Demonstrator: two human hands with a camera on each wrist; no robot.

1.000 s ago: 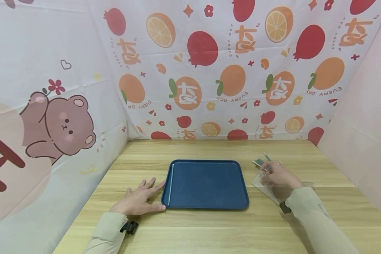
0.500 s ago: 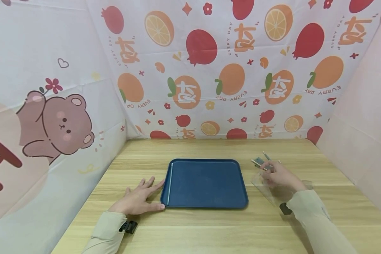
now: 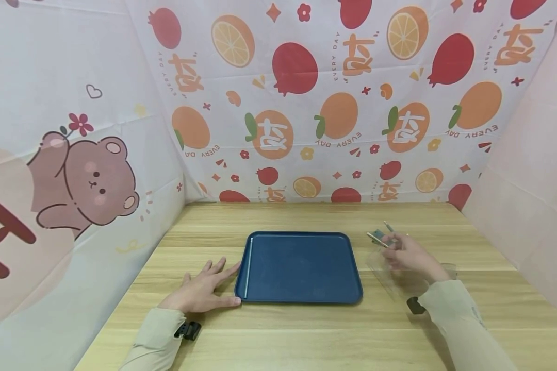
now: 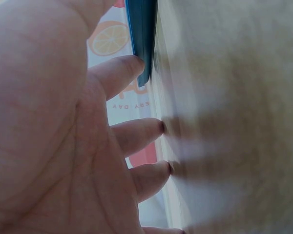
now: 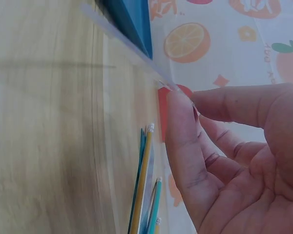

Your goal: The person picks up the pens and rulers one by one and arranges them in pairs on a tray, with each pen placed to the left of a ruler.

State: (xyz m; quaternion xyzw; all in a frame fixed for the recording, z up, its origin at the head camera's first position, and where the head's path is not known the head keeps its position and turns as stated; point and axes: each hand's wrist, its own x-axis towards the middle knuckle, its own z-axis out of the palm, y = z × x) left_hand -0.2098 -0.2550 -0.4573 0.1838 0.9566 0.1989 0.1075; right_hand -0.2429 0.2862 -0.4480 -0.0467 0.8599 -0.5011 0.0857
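Note:
A blue tray lies on the table with a thin pale rod along its left side. My left hand rests beside it with spread, straight fingers, the thumb and a fingertip touching the tray's left edge. To the right of the tray, my right hand pinches a clear, flat plastic sheet between thumb and index finger. The sheet is seen nearly edge-on in the right wrist view; its full shape is hard to make out. Several pencils lie just beyond that hand, partly hidden by it.
A small teal piece lies among the pencils at the right. The wooden table ends at a fruit-print cloth behind, with more cloth walls left and right.
The right hand stays near the same spot with its grip on the clear sheet, which has tilted slightly and looks fainter. The left hand and tray have not visibly moved.

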